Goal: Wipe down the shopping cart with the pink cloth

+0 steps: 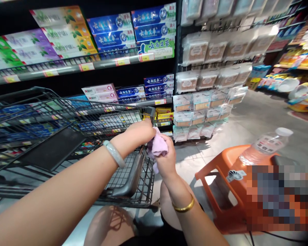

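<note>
A light purple cloth (159,144) is bunched between my two hands beside the handle of a black shopping cart (140,167). My left hand (141,131), with a pale bangle at its wrist, is closed at the cloth's upper end. It overlaps the upper part of the cart handle, and its fingers are partly hidden. Fingers of my right hand (168,158) wrap the cloth from the right, below a gold bangle. A loose end of cloth hangs beneath. The cart's wire basket stretches off to the left.
Shelves of boxed toothpaste (110,32) stand behind the cart. Hanging packs (195,51) fill a rack at centre right. Close on my right, an orange stool (215,171) holds a clear water bottle (265,147) and a blurred-out item. My knees are below my hands.
</note>
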`<state>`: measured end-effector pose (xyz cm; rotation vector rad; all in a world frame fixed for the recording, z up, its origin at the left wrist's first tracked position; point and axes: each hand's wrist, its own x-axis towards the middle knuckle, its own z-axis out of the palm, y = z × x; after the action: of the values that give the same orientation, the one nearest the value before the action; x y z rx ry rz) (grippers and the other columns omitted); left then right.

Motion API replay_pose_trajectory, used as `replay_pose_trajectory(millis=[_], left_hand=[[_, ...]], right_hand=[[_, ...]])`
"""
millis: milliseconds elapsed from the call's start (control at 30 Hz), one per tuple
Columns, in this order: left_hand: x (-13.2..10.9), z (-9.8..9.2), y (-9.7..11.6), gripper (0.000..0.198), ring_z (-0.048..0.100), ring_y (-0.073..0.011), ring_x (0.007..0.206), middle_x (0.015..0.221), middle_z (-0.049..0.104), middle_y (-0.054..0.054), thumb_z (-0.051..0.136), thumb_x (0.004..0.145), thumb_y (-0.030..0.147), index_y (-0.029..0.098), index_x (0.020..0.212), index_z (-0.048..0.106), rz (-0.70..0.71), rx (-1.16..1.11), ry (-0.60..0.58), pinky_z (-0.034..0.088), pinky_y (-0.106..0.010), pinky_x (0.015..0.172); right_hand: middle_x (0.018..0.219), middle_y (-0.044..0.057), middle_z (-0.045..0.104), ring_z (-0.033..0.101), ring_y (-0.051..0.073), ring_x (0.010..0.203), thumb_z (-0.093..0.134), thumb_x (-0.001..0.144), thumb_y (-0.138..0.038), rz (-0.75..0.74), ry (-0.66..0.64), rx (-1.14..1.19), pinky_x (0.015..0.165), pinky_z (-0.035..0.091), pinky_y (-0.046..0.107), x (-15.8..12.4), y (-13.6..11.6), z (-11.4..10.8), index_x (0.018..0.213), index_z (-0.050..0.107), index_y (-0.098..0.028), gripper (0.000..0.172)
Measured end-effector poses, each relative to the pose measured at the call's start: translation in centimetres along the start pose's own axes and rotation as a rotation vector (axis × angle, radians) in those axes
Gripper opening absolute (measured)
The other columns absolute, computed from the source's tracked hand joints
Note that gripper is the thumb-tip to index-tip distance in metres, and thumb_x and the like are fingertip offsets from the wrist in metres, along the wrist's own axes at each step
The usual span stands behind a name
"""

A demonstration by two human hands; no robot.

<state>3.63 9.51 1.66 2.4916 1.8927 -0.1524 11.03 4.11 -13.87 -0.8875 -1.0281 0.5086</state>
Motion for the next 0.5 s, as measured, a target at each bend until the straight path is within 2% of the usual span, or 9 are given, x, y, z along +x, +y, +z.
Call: replay_pose_trajectory(millis=[67, 200, 267, 400, 433, 500], left_hand=[[0.0, 0.0, 0.0, 0.041, 0.070, -0.0312, 0.099, 0.111, 0.072, -0.019, 0.044, 0.084, 0.036, 0.014, 0.117, 0.056, -0.001, 0.000, 0.000, 0.054, -0.036, 0.076], [-0.1, -0.1, 0.1, 0.042, 0.070, -0.0315, 0.100, 0.114, 0.070, -0.020, 0.042, 0.084, 0.034, 0.014, 0.118, 0.056, -0.006, -0.001, 0.007, 0.053, -0.037, 0.078], [-0.2, -0.2, 0.1, 0.042, 0.070, -0.0318, 0.101, 0.115, 0.070, -0.020, 0.043, 0.084, 0.036, 0.014, 0.117, 0.056, -0.001, 0.000, 0.004, 0.053, -0.037, 0.078], [-0.1, -0.2, 0.2, 0.042, 0.070, -0.0313, 0.099, 0.114, 0.071, -0.019, 0.044, 0.083, 0.038, 0.015, 0.116, 0.057, -0.004, 0.004, -0.008, 0.053, -0.036, 0.076], [0.0, -0.2, 0.2, 0.043, 0.070, -0.0310, 0.099, 0.114, 0.071, -0.019, 0.044, 0.083, 0.037, 0.014, 0.116, 0.057, -0.006, 0.008, -0.008, 0.053, -0.036, 0.077], [0.0, -0.2, 0.2, 0.043, 0.070, -0.0303, 0.101, 0.117, 0.070, -0.019, 0.044, 0.083, 0.036, 0.014, 0.118, 0.056, -0.007, 0.018, -0.003, 0.053, -0.035, 0.078]], right_hand=[[0.114, 0.005, 0.065, 0.061, 0.022, 0.106, 0.063, 0.069, -0.016, 0.044, -0.011, -0.036, 0.095, 0.047, 0.035, -0.2, 0.5, 0.0, 0.112, 0.064, -0.023, 0.043], [0.101, 0.003, 0.067, 0.062, 0.022, 0.094, 0.062, 0.069, -0.019, 0.252, 0.012, -0.181, 0.086, 0.049, 0.033, -0.2, 2.3, -0.6, 0.103, 0.066, -0.022, 0.034], [0.104, 0.004, 0.067, 0.062, 0.022, 0.097, 0.062, 0.069, -0.019, 0.195, 0.024, -0.151, 0.088, 0.049, 0.034, -0.1, 1.5, -0.7, 0.104, 0.066, -0.022, 0.036], [0.117, 0.006, 0.063, 0.060, 0.023, 0.111, 0.063, 0.067, -0.015, -0.058, -0.041, -0.047, 0.100, 0.046, 0.037, -0.4, -0.6, -0.3, 0.111, 0.064, -0.023, 0.045], [0.117, 0.006, 0.063, 0.060, 0.023, 0.111, 0.063, 0.067, -0.015, -0.067, -0.049, -0.056, 0.100, 0.046, 0.037, -0.5, -0.5, -0.2, 0.111, 0.064, -0.023, 0.045], [0.112, 0.006, 0.064, 0.061, 0.023, 0.105, 0.061, 0.068, -0.016, 0.010, -0.034, -0.115, 0.094, 0.048, 0.036, -0.6, 0.6, -0.2, 0.108, 0.064, -0.023, 0.041]])
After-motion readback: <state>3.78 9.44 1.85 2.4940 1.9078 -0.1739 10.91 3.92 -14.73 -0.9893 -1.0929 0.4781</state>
